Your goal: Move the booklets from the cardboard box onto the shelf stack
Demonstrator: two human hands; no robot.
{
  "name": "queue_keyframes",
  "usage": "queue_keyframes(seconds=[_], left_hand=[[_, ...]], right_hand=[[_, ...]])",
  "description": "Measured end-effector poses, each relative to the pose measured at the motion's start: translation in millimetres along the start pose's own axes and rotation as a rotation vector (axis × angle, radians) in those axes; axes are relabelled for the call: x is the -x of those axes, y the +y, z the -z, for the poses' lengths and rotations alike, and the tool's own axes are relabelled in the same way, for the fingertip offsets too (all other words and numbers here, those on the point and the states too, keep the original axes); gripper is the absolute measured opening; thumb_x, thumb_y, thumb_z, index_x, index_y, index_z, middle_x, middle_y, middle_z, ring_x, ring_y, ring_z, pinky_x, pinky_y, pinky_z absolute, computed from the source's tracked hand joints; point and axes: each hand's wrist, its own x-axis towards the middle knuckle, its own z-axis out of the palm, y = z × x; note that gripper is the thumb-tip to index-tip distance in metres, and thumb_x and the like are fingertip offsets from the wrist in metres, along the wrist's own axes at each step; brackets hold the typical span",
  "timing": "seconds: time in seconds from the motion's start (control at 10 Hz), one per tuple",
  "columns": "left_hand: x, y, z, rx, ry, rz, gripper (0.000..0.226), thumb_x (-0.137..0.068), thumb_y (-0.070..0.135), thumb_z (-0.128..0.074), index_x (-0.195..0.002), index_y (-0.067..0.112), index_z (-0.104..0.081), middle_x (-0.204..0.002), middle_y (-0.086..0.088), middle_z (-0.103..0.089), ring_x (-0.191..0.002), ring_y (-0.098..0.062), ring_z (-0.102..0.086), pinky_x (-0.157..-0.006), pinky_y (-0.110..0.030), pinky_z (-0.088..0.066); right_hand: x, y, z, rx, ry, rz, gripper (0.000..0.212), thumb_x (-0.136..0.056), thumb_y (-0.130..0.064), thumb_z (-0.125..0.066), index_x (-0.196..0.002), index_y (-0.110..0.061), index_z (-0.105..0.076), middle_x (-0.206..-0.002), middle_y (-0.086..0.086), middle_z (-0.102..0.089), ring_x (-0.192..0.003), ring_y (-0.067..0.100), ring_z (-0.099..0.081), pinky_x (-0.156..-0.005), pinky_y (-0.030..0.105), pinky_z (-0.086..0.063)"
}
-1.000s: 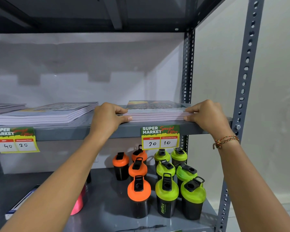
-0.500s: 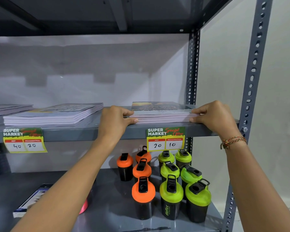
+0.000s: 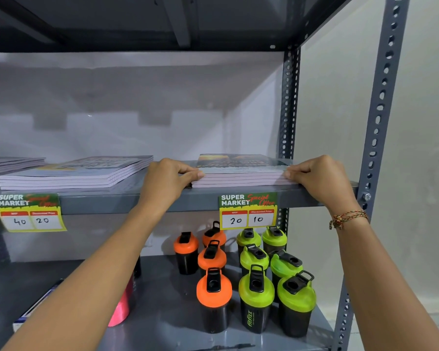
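From the head view I see my left hand (image 3: 166,182) and right hand (image 3: 319,178) pressing the short ends of the booklets (image 3: 241,172), which lie flat between them, long axis left-to-right, on the shelf (image 3: 137,200); neither is nearer.

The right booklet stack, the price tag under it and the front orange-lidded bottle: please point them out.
right booklet stack (image 3: 241,179): head view, front page edges.
price tag (image 3: 248,211): head view, middle of the label.
front orange-lidded bottle (image 3: 214,291): head view, orange lid.
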Motion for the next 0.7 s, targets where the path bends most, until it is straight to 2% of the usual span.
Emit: queue_keyframes(seconds=[0.1,0.2,0.3,0.4,0.5,0.6,0.7], left_hand=[[0.1,-0.8,-0.9,-0.023,0.005,-0.001,0.025,-0.083,0.027,-0.069,-0.097,0.008,-0.076,-0.105,-0.007,-0.076,-0.100,-0.016,-0.068,-0.084,-0.017,-0.041],[3.8,0.5,-1.8,-0.088,0.033,-0.052,0.027,-0.084,0.031,-0.067,-0.100,0.011,-0.076,-0.103,-0.008,-0.077,-0.099,-0.022,-0.068,-0.082,-0.023,-0.047],[4.2,6.4,-5.9,-0.248,0.001,-0.163,0.037,-0.084,0.038,-0.065,-0.115,0.019,-0.068,-0.120,-0.007,-0.070,-0.118,-0.027,-0.059,-0.097,-0.035,-0.048],[-8.1,18.2,-18.8,-0.333,-0.236,-0.333,0.049,-0.087,0.036,-0.062,-0.134,0.026,-0.051,-0.146,0.003,-0.047,-0.140,-0.019,-0.034,-0.116,-0.037,-0.028],[-15.3,17.1,-29.0,-0.307,-0.295,-0.320,0.044,-0.088,0.036,-0.061,-0.130,0.027,-0.055,-0.138,0.000,-0.057,-0.132,-0.019,-0.046,-0.111,-0.036,-0.037],[-17.1,11.9,-34.6,-0.262,-0.260,-0.265,0.040,-0.087,0.037,-0.061,-0.126,0.027,-0.059,-0.129,-0.002,-0.064,-0.124,-0.019,-0.055,-0.106,-0.034,-0.043],[-17.8,15.8,-34.0,-0.286,-0.249,-0.280,0.043,-0.088,0.040,-0.059,-0.129,0.028,-0.056,-0.134,-0.002,-0.060,-0.128,-0.019,-0.051,-0.107,-0.034,-0.041]], right_hand=[[-0.6,1.3,1.0,0.002,-0.006,-0.002,0.019,-0.082,-0.017,-0.070,-0.097,-0.006,-0.073,-0.106,0.010,-0.074,-0.101,0.020,-0.063,-0.083,0.018,-0.040],[0.9,-1.0,-2.1,0.083,-0.001,0.045,0.027,-0.082,-0.022,-0.071,-0.104,-0.007,-0.071,-0.117,0.011,-0.069,-0.110,0.025,-0.061,-0.091,0.023,-0.043],[2.3,-8.7,-8.9,0.167,-0.045,0.172,0.037,-0.082,-0.026,-0.070,-0.115,-0.011,-0.065,-0.132,0.008,-0.059,-0.125,0.025,-0.052,-0.106,0.031,-0.038],[1.9,-17.3,-23.8,0.212,-0.151,0.352,0.040,-0.081,-0.029,-0.070,-0.118,-0.014,-0.063,-0.129,0.006,-0.062,-0.128,0.021,-0.050,-0.111,0.037,-0.038],[-0.4,-16.4,-28.0,0.202,-0.153,0.337,0.036,-0.080,-0.030,-0.071,-0.113,-0.017,-0.067,-0.119,0.006,-0.069,-0.117,0.024,-0.059,-0.103,0.038,-0.046],[-5.5,-17.1,-24.4,0.175,-0.156,0.287,0.033,-0.080,-0.030,-0.071,-0.111,-0.019,-0.068,-0.115,0.005,-0.071,-0.110,0.023,-0.063,-0.099,0.033,-0.048],[-0.4,-13.7,-30.1,0.173,-0.049,0.364,0.032,-0.081,-0.027,-0.071,-0.110,-0.016,-0.068,-0.116,0.006,-0.070,-0.110,0.025,-0.063,-0.100,0.035,-0.048]])
